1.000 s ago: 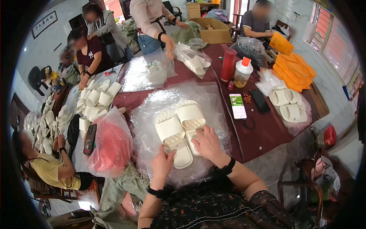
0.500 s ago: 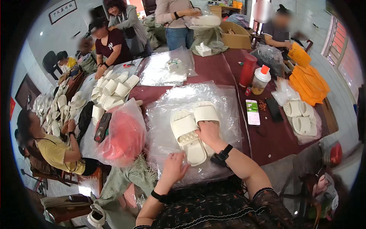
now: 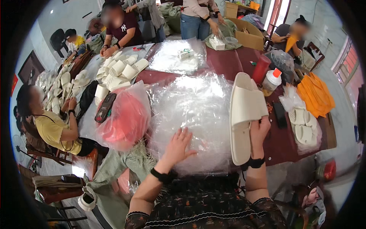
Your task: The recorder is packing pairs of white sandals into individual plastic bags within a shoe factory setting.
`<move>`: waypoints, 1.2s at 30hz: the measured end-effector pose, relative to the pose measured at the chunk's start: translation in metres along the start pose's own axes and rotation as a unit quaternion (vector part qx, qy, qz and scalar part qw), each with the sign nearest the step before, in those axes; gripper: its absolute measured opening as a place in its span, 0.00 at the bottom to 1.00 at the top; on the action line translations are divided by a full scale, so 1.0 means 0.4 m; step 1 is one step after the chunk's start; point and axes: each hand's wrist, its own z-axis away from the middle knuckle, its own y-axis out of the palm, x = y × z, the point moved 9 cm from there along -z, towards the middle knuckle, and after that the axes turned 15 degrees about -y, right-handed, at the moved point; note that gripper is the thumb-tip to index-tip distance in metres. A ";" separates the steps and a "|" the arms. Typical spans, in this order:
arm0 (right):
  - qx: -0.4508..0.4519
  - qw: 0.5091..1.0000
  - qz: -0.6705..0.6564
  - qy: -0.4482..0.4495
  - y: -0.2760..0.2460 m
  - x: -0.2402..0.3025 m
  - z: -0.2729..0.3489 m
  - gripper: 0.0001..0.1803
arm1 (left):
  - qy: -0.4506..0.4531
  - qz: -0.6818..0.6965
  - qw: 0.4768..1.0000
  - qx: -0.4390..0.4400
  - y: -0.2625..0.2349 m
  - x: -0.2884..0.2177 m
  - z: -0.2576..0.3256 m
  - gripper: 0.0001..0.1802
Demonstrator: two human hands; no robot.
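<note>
My right hand [image 3: 260,131] grips a pair of cream slide slippers [image 3: 241,143] near the straps, with the fingers partly hidden. The slippers stand upright on edge, lifted at the right side of a stack of clear plastic bags [image 3: 190,103]. One slipper mostly covers the other. My left hand [image 3: 177,147] lies on the near part of the bags, fingers spread and holding nothing.
Left of the bags sits a clear bag of pink material [image 3: 126,122] with a dark phone-like device [image 3: 105,108] on it. Beyond are heaped slippers [image 3: 118,68]. On the right stand a red cylinder [image 3: 261,70], a bottle [image 3: 272,81] and orange bags [image 3: 316,93]. Several co-workers surround the table.
My right hand has lifted the slippers off the plastic bags and carried them right, turning them upright. My left hand has moved onto the bags and spread its fingers. The view has shifted slightly.
</note>
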 end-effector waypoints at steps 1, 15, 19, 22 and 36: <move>-0.016 1.000 0.000 -0.006 -0.029 0.019 0.002 0.12 | -0.002 -0.003 1.000 -0.002 -0.001 0.000 -0.020 0.46; 0.187 0.962 0.120 -0.162 0.214 0.085 0.064 0.10 | -0.023 0.068 0.990 0.118 -0.051 -0.037 -0.119 0.60; 0.187 0.969 0.121 -0.110 0.179 0.082 0.055 0.10 | -0.063 0.210 0.968 0.119 -0.084 0.004 -0.168 0.62; 0.214 0.970 0.074 -0.090 0.158 0.131 0.089 0.11 | 0.035 0.027 0.989 0.139 -0.003 0.095 -0.248 0.56; 0.331 0.941 0.037 -0.054 0.337 0.090 0.075 0.13 | 0.162 0.132 0.978 -0.010 -0.030 0.051 -0.220 0.47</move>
